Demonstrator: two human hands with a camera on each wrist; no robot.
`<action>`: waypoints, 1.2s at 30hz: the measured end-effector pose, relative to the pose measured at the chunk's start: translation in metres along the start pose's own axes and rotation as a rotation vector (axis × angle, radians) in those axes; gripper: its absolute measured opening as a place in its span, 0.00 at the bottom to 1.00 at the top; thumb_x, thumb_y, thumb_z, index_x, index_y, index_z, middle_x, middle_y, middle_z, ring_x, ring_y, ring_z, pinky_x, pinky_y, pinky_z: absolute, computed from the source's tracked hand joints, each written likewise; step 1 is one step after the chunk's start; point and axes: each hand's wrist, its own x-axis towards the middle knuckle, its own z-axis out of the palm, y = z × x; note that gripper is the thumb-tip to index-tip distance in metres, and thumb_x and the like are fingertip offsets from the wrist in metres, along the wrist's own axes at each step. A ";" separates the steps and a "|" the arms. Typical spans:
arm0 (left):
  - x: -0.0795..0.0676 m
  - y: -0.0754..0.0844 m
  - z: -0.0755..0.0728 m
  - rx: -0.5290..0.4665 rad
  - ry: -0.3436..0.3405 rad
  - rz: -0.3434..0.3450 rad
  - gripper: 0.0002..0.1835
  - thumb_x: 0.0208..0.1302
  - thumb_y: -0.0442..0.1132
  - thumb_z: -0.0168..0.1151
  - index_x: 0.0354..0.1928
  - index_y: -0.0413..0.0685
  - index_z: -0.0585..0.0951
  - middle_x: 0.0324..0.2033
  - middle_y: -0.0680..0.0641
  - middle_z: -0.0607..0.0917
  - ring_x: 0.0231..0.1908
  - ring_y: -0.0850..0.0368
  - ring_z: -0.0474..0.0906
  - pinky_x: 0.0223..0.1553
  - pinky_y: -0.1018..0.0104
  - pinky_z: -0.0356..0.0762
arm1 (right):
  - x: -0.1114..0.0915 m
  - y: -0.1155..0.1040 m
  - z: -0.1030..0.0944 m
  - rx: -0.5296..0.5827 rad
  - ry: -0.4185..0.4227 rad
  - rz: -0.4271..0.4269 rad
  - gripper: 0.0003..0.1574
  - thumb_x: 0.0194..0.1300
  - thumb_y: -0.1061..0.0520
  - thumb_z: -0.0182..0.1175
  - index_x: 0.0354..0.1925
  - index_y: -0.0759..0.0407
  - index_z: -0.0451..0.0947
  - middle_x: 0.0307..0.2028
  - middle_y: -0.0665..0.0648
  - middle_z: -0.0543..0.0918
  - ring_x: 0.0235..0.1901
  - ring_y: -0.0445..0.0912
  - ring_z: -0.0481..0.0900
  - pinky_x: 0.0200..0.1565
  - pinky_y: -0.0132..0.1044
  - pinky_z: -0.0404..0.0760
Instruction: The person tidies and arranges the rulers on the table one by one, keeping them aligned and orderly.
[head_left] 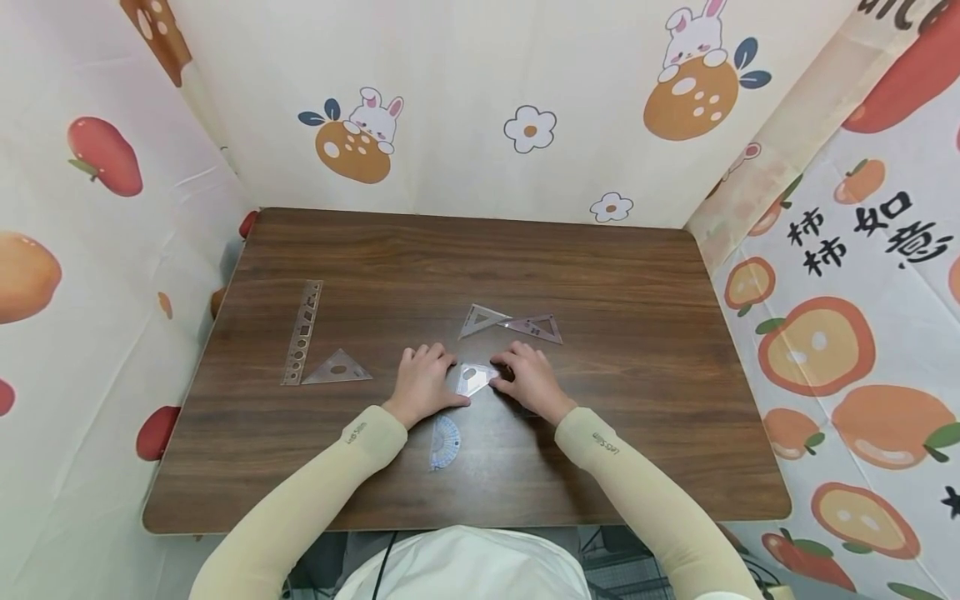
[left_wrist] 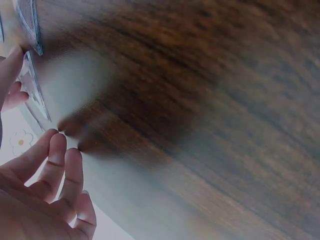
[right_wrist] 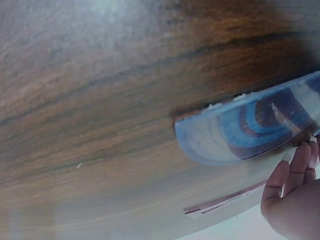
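Note:
A small clear set square (head_left: 474,379) lies between the two hands in the head view. My right hand (head_left: 532,379) pinches its right corner between thumb and fingers. On the other side my left hand (head_left: 425,385) rests on the table, fingers relaxed, thumb stretched toward the set square's lower left. Fingertips (left_wrist: 59,145) touch the wood in the left wrist view, and part of a clear triangle (left_wrist: 31,25) shows at upper left. Nearer the person lies a blue-printed protractor (head_left: 445,442); it appears large in the right wrist view (right_wrist: 250,125), with part of a hand beside it.
Beyond the hands a clear set square (head_left: 480,320) and a purplish one (head_left: 534,326) meet at their tips. At left, a long clear ruler (head_left: 302,333) lies alongside another set square (head_left: 337,367). All are on a brown wooden table (head_left: 637,417) with patterned cloth around it.

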 end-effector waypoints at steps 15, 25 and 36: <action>-0.005 -0.002 0.006 -0.095 0.146 0.033 0.22 0.54 0.53 0.79 0.46 0.48 0.92 0.38 0.49 0.85 0.40 0.49 0.78 0.44 0.53 0.70 | -0.003 -0.006 0.011 0.021 0.076 0.034 0.22 0.62 0.47 0.74 0.52 0.54 0.87 0.45 0.53 0.84 0.45 0.49 0.79 0.47 0.45 0.72; -0.006 0.007 0.011 -0.271 0.148 -0.133 0.22 0.50 0.49 0.82 0.47 0.49 0.91 0.40 0.47 0.88 0.43 0.46 0.79 0.45 0.50 0.71 | -0.004 -0.009 0.017 0.084 0.126 0.038 0.18 0.61 0.50 0.74 0.48 0.54 0.88 0.42 0.52 0.85 0.44 0.48 0.80 0.47 0.44 0.72; -0.005 0.004 0.008 -0.350 0.188 -0.180 0.21 0.48 0.49 0.83 0.44 0.49 0.91 0.40 0.47 0.89 0.43 0.46 0.80 0.46 0.50 0.69 | -0.001 -0.011 0.019 0.071 0.173 0.039 0.18 0.60 0.47 0.75 0.46 0.54 0.89 0.37 0.50 0.83 0.39 0.46 0.77 0.44 0.42 0.70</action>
